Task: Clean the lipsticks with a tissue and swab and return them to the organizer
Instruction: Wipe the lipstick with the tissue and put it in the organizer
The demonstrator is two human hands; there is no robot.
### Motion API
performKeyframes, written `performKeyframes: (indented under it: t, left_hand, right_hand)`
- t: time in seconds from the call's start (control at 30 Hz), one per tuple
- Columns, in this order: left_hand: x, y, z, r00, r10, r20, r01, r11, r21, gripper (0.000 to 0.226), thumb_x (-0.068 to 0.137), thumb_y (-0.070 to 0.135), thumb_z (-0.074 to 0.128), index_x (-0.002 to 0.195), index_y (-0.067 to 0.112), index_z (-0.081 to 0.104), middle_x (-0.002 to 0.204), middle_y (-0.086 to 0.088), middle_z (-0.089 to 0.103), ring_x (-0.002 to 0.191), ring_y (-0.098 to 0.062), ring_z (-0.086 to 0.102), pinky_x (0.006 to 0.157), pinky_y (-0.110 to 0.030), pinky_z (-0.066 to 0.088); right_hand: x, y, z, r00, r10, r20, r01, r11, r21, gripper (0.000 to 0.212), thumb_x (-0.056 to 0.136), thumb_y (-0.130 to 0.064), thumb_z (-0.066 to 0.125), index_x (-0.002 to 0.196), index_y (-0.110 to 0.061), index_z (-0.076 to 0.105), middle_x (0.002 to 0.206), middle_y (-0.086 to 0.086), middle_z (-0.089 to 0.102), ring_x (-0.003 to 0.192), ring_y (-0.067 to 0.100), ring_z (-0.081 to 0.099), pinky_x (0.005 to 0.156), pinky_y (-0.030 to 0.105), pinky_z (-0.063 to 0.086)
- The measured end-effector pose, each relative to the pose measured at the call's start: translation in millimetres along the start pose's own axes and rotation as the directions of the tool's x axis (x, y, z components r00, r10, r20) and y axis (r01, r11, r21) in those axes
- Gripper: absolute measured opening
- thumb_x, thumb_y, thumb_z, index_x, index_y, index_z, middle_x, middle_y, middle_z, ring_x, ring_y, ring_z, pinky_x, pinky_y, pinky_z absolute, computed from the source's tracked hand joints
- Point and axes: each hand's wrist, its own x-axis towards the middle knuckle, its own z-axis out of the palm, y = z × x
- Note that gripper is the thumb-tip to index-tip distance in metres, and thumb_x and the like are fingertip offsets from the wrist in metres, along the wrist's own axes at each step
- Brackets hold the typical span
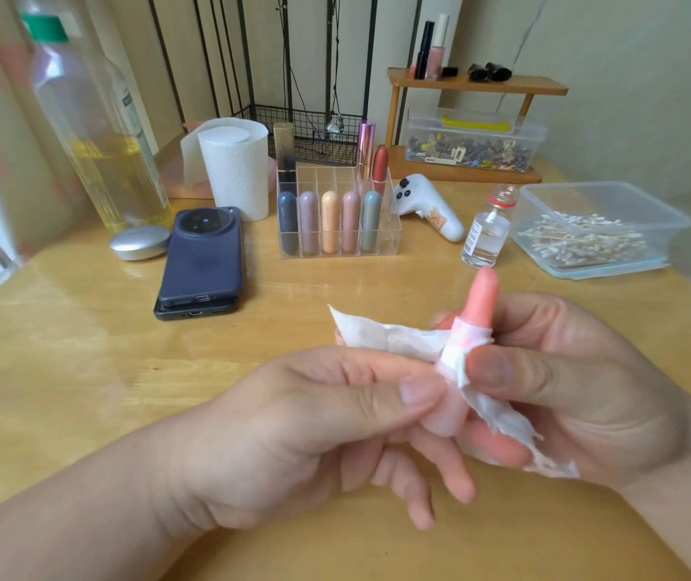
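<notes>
Far left of the organizer [390, 239] stands a tall clear bottle [98, 136] with a green cap and yellow liquid. Nearer the organizer's left lie a silver round case [139, 242] and two stacked phones [202, 264], with a white paper roll [235, 167] behind them. The organizer is clear and upright on the tabletop [63, 337]; its front row holds five rounded lipsticks [330, 222] side by side, and three taller tubes stand in rows behind.

In front of the organizer, above the tabletop, the left hand [314, 421] pinches the pale lower barrel of an uncapped pink lipstick [480, 297] between thumb and fingers. A white tissue [377, 335], stained pink, wraps around the stick just below its raised tip. The right hand [578, 371] curls behind it, thumb pressing the tissue against the stick.

Right of the organizer lie a white controller [427, 205], a small open glass bottle [487, 234] and a clear tub of swabs [599, 232]. Behind and right of the organizer stands a wooden shelf [515, 83].
</notes>
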Motion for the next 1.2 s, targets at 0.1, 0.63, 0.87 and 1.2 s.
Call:
performKeyframes:
  t: [0.1, 0.63, 0.87, 1.2]
  left_hand:
    - [1, -3, -2, 0.994, 0.028, -0.104, -0.016, 0.993, 0.118, 0.035, 0.102, 0.02, 0.055, 0.109, -0.014, 0.061, 0.103, -0.016, 0.07, 0.082, -0.019, 0.065, 0.073, -0.03, 0.054]
    - [1, -4, 2, 0.973, 0.027, -0.228, 0.019, 0.98, 0.198, 0.041, 0.098, 0.023, 0.055, 0.109, -0.015, 0.061, 0.099, -0.016, 0.07, 0.089, -0.024, 0.063, 0.073, -0.031, 0.055]
    - [2, -8, 4, 0.888, 0.21, -0.408, 0.031, 0.86, 0.51, 0.019, 0.081, 0.028, 0.078, 0.08, 0.01, 0.073, 0.079, -0.011, 0.075, 0.07, -0.016, 0.065, 0.067, -0.035, 0.053]
    - [-1, -1, 3, 0.966, 0.043, -0.253, 0.066, 0.911, 0.407, 0.035, 0.096, 0.025, 0.057, 0.103, -0.008, 0.065, 0.102, -0.018, 0.071, 0.085, -0.021, 0.062, 0.072, -0.034, 0.052]
  right_hand:
    - [-1, 1, -5, 0.996, -0.006, -0.088, -0.003, 0.995, -0.101, 0.026, 0.087, -0.012, 0.073, 0.091, 0.009, 0.058, 0.064, 0.027, 0.055, 0.054, 0.035, 0.062, 0.052, 0.058, 0.045]
    - [1, 5, -3, 0.983, -0.079, -0.168, 0.032, 0.964, -0.265, 0.025, 0.083, -0.022, 0.076, 0.085, 0.0, 0.064, 0.058, 0.018, 0.062, 0.047, 0.03, 0.06, 0.042, 0.025, 0.038]
    - [2, 5, 3, 0.965, -0.139, -0.222, 0.089, 0.971, -0.222, 0.01, 0.078, -0.011, 0.07, 0.079, -0.002, 0.07, 0.059, 0.009, 0.063, 0.046, 0.015, 0.059, 0.045, 0.017, 0.045]
    - [0, 5, 5, 0.979, -0.075, -0.191, 0.014, 0.954, -0.3, 0.03, 0.081, -0.023, 0.078, 0.087, 0.002, 0.064, 0.063, 0.026, 0.062, 0.054, 0.037, 0.063, 0.044, 0.035, 0.044]
